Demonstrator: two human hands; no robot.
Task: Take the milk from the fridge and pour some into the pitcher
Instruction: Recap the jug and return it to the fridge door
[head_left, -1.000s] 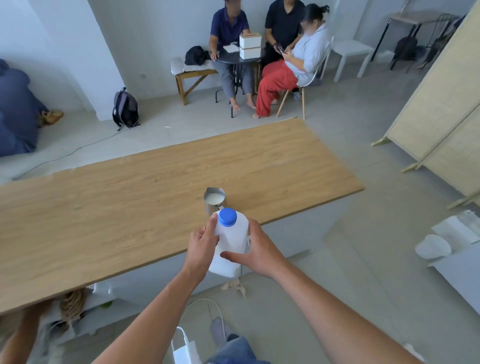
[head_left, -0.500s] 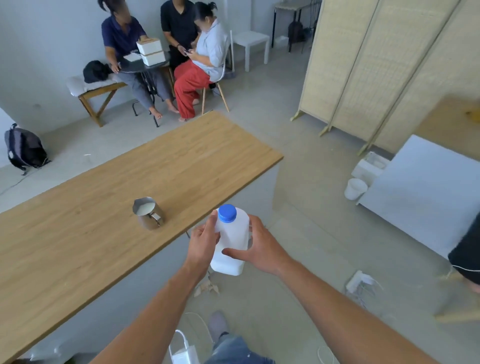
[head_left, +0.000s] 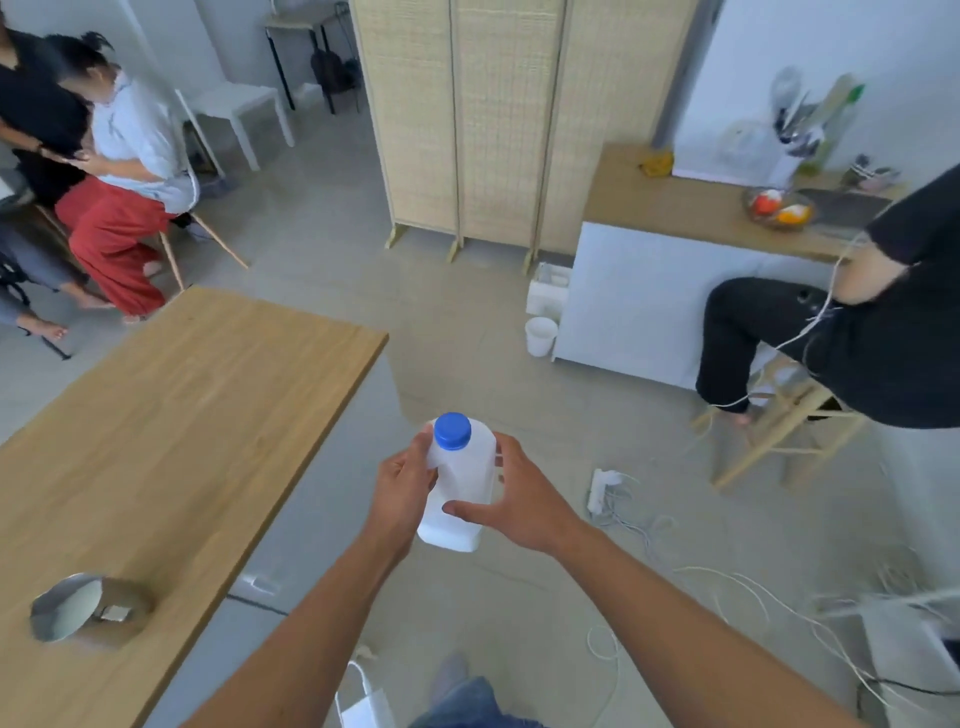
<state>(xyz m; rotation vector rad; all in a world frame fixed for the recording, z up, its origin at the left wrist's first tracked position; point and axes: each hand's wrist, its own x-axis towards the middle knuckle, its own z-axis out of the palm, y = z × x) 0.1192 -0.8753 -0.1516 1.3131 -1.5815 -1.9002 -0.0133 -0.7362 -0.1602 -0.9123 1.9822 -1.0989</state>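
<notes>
I hold a white milk bottle (head_left: 464, 478) with a blue cap upright over the floor, off the table's right side. My left hand (head_left: 402, 480) grips its left side and my right hand (head_left: 511, 499) wraps its right side and front. The steel pitcher (head_left: 85, 608), with milk inside, stands on the wooden table (head_left: 171, 415) at the lower left, well apart from the bottle. No fridge can be made out.
A person in black sits on a wooden stool (head_left: 779, 421) at the right, by a white counter (head_left: 639, 291) with a fruit bowl. A power strip (head_left: 600, 486) and cables lie on the floor. Woven screens (head_left: 498, 119) stand behind; people sit at the far left.
My view has swung to the right, so the table and pitcher slid to the left. Both hands kept hold of the capped bottle, which moved away from the pitcher.
</notes>
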